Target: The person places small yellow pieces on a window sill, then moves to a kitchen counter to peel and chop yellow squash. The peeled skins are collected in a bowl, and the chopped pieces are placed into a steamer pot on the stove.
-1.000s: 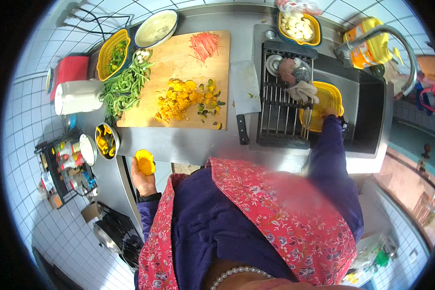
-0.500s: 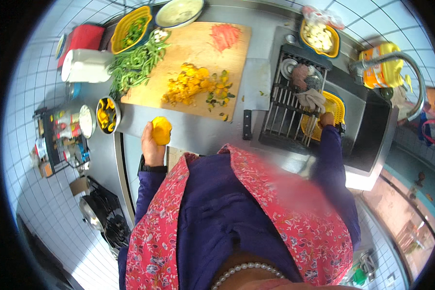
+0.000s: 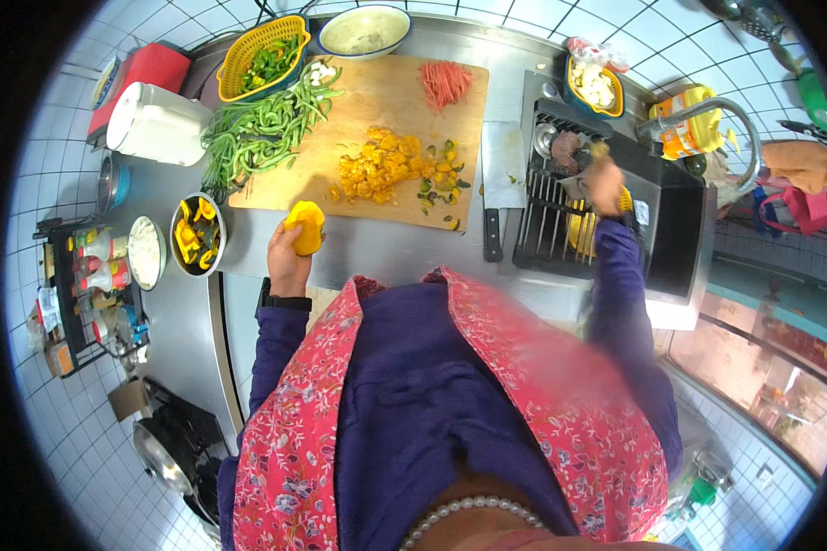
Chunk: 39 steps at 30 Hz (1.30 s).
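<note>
One steel counter (image 3: 368, 244) spans the scene, with one dark sink (image 3: 680, 262) at its right and one wooden board (image 3: 276, 195) near its middle. One rack (image 3: 544, 220) lies over the sink's left part. Three yellow baskets show: one of green peppers (image 3: 237, 66), one of white pieces (image 3: 618, 99), and one in the sink, partly hidden by the rack. Three bowls: a pale one (image 3: 366, 33) behind the board, one of squash pieces (image 3: 218, 260) and one of white food at the left. One white tub (image 3: 161, 124), one yellow jug (image 3: 698, 118). One cleaver (image 3: 503, 170) lies beside the board's right edge.

The left hand (image 3: 288, 266) pinches one squash piece (image 3: 307, 226) in front of the board, thumb across its near face and fingers around its left edge, so most of it stands clear to the right of them. The right hand (image 3: 606, 186), blurred, is over the rack, fingers curled; whether they grip anything I cannot tell.

One heap of red strips (image 3: 446, 85) is on the board. Smallest is the jug's printed label.
</note>
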Available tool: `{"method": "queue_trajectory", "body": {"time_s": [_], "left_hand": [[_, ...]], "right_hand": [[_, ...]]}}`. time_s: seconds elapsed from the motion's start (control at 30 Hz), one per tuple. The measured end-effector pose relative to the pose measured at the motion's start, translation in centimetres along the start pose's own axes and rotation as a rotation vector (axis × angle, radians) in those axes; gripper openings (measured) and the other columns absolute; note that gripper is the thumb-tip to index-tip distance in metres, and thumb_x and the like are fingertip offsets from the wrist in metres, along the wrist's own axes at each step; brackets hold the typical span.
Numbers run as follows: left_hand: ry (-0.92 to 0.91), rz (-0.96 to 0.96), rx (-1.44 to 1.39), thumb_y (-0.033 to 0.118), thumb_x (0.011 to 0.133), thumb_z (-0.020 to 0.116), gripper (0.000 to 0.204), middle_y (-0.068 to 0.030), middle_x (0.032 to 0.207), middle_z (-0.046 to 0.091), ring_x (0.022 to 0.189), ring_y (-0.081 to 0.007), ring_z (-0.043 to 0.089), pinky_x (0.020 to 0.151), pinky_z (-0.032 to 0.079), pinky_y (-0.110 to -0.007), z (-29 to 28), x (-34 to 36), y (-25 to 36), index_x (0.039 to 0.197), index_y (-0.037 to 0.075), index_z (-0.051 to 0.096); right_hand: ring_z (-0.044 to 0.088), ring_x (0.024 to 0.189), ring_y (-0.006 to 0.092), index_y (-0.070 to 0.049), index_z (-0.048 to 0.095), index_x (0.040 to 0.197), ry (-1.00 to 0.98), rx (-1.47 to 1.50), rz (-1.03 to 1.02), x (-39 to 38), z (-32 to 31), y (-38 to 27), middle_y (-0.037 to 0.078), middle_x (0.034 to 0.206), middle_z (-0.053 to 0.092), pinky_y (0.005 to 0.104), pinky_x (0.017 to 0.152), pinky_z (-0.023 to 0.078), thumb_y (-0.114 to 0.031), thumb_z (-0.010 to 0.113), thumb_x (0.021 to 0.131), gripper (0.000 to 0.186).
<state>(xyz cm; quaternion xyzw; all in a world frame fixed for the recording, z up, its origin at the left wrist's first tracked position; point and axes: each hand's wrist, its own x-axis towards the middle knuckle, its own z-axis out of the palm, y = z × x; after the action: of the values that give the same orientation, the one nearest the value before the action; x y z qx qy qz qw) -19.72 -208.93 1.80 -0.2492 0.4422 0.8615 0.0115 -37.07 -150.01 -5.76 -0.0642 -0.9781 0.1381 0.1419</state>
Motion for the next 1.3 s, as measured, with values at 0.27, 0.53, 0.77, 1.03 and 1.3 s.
{"method": "queue_trajectory", "body": {"time_s": [0.27,0.53,0.77,1.03,1.3], "left_hand": [[0.044,0.118,0.116,0.004,0.083,0.053,0.032,-0.0142,0.103,0.061,0.090,-0.0294,0.062,0.074,0.053,-0.042,-5.6,0.2,2.1,0.114,-0.002,0.051],[0.038,0.214,0.343,-0.001,0.079,0.058,0.021,-0.0061,0.093,0.063,0.085,-0.0156,0.061,0.075,0.048,-0.027,-5.5,6.1,1.7,0.099,-0.003,0.061],[0.010,0.580,0.965,0.007,0.072,0.062,0.021,-0.0143,0.088,0.065,0.082,-0.0290,0.062,0.073,0.048,-0.035,-1.4,13.5,0.7,0.092,0.000,0.064],[0.122,0.691,1.254,0.012,0.071,0.062,0.033,-0.0211,0.090,0.061,0.086,-0.0394,0.057,0.076,0.045,-0.044,-2.4,11.0,2.0,0.101,0.000,0.056],[0.055,0.502,1.128,0.008,0.068,0.060,0.023,-0.0200,0.085,0.061,0.082,-0.0377,0.058,0.072,0.046,-0.044,-3.1,12.0,1.9,0.089,0.000,0.058]], "right_hand": [[0.062,0.067,0.0360,-0.007,0.060,0.083,-0.090,0.110,-0.488,2.3,4.7,-26.0,0.017,0.075,0.062,0.0454,0.060,0.050,-0.016,0.057,0.079,0.011],[0.058,0.078,0.0363,-0.003,0.058,0.099,0.069,0.095,-0.350,-3.7,0.6,-23.6,0.019,0.087,0.058,0.0444,0.067,0.048,-0.020,0.060,0.079,0.027],[0.060,0.081,0.0374,-0.002,0.052,0.098,-0.176,-0.030,0.040,-15.8,-1.8,-22.5,0.020,0.095,0.058,0.0434,0.069,0.050,-0.027,0.069,0.076,0.037],[0.061,0.062,0.0257,0.001,0.053,0.102,-0.002,0.122,0.255,-17.0,-4.5,-21.3,0.015,0.071,0.061,0.0362,0.060,0.049,-0.012,0.065,0.072,0.036],[0.052,0.043,0.0160,-0.001,0.052,0.080,-0.215,0.625,0.099,-18.1,-8.4,-33.6,0.009,0.056,0.055,0.0314,0.041,0.044,-0.016,0.054,0.089,0.017]]}}
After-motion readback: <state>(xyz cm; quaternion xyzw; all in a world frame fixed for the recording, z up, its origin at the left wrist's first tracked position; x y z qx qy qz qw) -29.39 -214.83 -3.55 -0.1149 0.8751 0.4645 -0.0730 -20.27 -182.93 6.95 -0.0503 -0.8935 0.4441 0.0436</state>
